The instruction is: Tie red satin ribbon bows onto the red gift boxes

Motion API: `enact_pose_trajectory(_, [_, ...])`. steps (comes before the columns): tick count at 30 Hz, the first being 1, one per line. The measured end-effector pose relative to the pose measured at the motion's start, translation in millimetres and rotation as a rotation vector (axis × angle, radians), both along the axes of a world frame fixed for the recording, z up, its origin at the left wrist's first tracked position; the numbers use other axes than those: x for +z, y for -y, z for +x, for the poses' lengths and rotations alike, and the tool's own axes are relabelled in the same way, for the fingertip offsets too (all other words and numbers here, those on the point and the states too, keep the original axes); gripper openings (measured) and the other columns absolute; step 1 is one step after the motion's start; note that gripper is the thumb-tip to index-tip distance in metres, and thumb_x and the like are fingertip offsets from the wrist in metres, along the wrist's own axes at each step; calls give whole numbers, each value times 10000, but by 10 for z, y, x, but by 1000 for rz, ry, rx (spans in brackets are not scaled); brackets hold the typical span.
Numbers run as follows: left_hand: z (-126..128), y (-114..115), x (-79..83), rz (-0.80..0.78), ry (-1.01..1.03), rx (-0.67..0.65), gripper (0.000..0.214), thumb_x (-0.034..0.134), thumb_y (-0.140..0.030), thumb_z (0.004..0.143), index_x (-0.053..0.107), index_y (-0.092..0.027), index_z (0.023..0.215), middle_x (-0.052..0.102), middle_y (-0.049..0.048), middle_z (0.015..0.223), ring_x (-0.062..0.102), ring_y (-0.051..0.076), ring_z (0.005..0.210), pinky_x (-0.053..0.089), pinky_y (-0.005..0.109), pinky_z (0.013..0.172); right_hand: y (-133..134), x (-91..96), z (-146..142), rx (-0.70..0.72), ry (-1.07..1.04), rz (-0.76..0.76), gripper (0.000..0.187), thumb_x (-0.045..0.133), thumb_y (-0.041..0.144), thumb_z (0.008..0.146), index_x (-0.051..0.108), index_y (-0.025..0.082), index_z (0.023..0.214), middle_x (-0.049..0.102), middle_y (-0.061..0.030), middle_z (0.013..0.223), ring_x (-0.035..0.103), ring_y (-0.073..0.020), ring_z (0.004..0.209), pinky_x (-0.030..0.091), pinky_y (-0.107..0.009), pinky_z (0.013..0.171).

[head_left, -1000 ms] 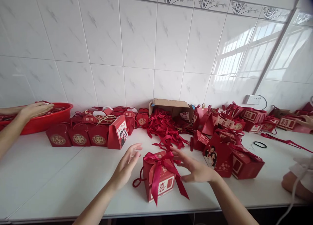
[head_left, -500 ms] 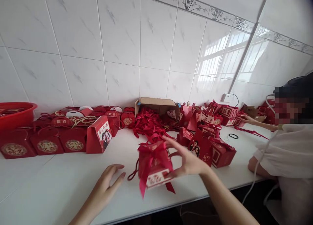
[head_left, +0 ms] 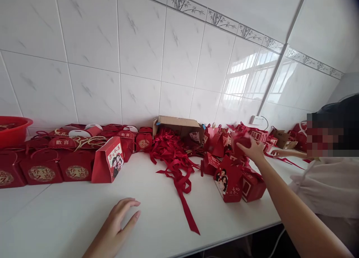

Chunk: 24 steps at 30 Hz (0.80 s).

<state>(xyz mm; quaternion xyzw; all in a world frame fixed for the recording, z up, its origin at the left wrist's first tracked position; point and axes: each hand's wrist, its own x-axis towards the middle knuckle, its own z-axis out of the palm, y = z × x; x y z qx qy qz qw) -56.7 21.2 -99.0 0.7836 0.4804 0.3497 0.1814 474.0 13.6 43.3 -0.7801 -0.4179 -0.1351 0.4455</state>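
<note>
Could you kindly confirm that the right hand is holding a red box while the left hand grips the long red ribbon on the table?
Not quite: the left hand is empty, loosely open and apart from the long red ribbon, as the head view shows. The right hand is indeed holding a red box.

The left hand (head_left: 117,223) curves loosely while the right hand (head_left: 255,150) grips, arm (head_left: 294,209) outstretched.

Bare L grip (head_left: 116,222); bare R grip (head_left: 254,152); slim bare forearms (head_left: 297,205)
</note>
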Motion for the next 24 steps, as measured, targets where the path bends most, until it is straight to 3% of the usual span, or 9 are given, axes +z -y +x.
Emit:
enact_pose_trajectory(3, [8,4,0,2,8,3,296,490,-455,847,616,-262,1032,608,49,1156,586,229,1124,514,353,939,-34,-223,100,11,-71,-111,753,666,421,657,512,44,1290,529,-266,1212,410,-452,1235,370,-557,968])
enact_pose_trajectory(6, [18,19,10,-2,8,5,292,484,-452,850,619,-265,1029,606,47,1160,584,227,1128,514,350,940,0,-287,108,55,-84,-144,655,622,369,674,553,90,1263,592,-212,1194,459,-393,1225,386,-522,979])
enact_pose_trajectory(10, [19,34,28,-9,-5,3,291,482,-453,850,626,-272,1028,608,43,1161,584,225,1130,504,361,956,56,-229,46,127,-88,-130,492,589,330,684,643,167,1145,653,-144,1154,554,-327,1141,428,-464,961])
enact_pose_trajectory(16, [12,5,30,18,16,-4,281,517,-446,828,654,-268,996,628,45,1129,601,239,1096,520,364,929,108,-34,-199,197,-79,-21,376,615,291,668,696,157,1010,705,-130,1018,651,-293,925,511,-437,804])
enact_pose_trajectory(20, [15,32,57,-4,6,-19,267,504,-436,848,644,-273,1007,618,45,1141,581,230,1117,499,367,955,406,260,-674,241,-36,175,327,526,299,793,672,182,1061,650,-139,1152,624,-262,1018,515,-408,816])
enact_pose_trajectory(21, [18,47,70,-9,4,-24,262,504,-431,852,640,-274,1012,614,46,1145,576,228,1122,493,369,962,527,338,-855,258,-1,287,309,500,305,830,660,197,1071,609,-117,1224,583,-240,1106,506,-386,857])
enact_pose_trajectory(23, [28,80,103,-18,-1,-29,260,503,-421,859,631,-271,1028,610,52,1152,573,228,1122,490,369,962,776,447,-1256,374,95,655,220,544,244,841,673,209,1016,614,-101,1189,564,-233,1144,495,-388,892])
enact_pose_trajectory(24, [35,94,121,-21,-4,-27,263,500,-418,862,627,-267,1037,608,57,1154,574,228,1119,492,370,957,881,459,-1460,459,125,738,198,543,199,847,677,225,989,623,-86,1154,571,-224,1133,480,-395,921])
